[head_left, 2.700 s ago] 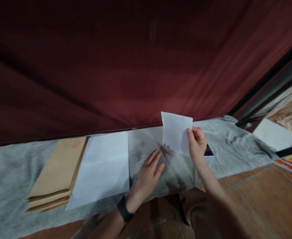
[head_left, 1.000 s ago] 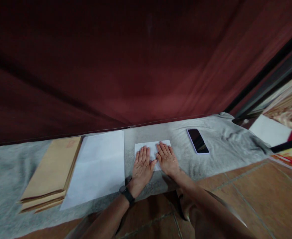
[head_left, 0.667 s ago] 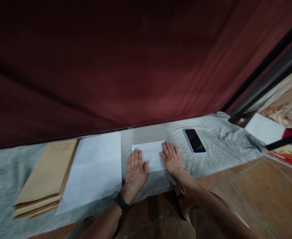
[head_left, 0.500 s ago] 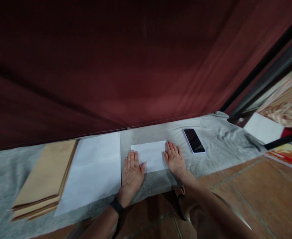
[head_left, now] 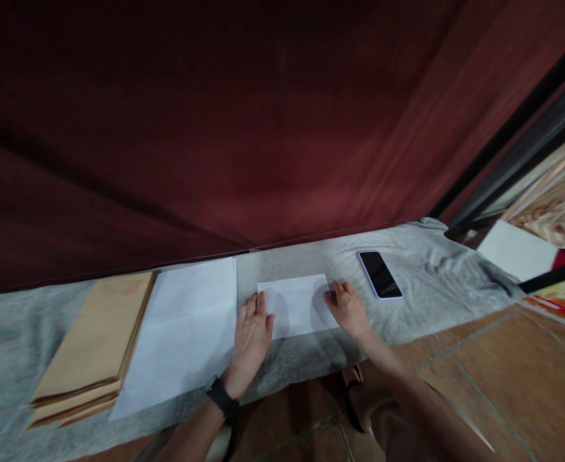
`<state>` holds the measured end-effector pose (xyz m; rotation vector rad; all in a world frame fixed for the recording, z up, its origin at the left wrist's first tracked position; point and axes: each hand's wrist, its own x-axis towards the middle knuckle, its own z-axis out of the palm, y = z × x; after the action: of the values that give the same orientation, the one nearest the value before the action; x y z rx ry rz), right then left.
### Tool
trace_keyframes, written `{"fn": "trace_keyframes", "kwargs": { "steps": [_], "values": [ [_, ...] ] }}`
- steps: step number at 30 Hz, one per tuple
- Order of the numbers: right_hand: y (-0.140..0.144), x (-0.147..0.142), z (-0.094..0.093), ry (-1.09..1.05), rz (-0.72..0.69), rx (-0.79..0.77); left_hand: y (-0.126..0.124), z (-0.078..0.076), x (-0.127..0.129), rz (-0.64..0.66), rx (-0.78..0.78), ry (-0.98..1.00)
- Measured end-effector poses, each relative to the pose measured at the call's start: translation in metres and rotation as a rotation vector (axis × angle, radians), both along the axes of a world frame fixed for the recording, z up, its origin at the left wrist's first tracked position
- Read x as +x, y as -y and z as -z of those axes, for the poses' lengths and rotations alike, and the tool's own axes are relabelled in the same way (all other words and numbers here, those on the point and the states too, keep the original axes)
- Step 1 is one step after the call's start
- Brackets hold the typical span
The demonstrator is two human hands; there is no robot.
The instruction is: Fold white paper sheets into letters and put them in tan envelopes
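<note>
Since a second ago, the left hand (head_left: 250, 332) and right hand (head_left: 348, 310) have slid apart, now open flat at opposite ends of the folded paper (head_left: 295, 305).

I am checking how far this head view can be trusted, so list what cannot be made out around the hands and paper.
- Folded white paper: fold count; it lies flat.
- Left hand: palm contact hidden by the hand.
- Right hand: fingertip grip blurred.
- Tan paper envelope stack: count too small.
- Black phone: dark screen shows nothing.
</note>
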<state>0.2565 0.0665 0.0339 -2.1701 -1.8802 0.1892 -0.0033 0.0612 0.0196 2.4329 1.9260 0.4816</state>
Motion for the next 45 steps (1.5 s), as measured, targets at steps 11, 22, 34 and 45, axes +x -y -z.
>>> {"fn": "trace_keyframes", "kwargs": {
  "steps": [11,22,34,45],
  "values": [
    [-0.009,0.003,-0.002,-0.514,0.018,-0.030,0.006,-0.009,0.006,-0.014,-0.042,-0.026],
    [0.009,0.000,-0.054,-0.539,-0.210,0.666,-0.005,-0.056,0.011,0.001,0.191,0.466],
    [0.042,-0.023,-0.043,-0.100,-0.882,0.234,0.006,-0.036,-0.013,0.593,-0.282,0.345],
    [0.033,0.019,-0.036,-0.535,-0.633,-0.319,0.006,-0.043,-0.018,0.413,-0.506,0.486]
  ]
}}
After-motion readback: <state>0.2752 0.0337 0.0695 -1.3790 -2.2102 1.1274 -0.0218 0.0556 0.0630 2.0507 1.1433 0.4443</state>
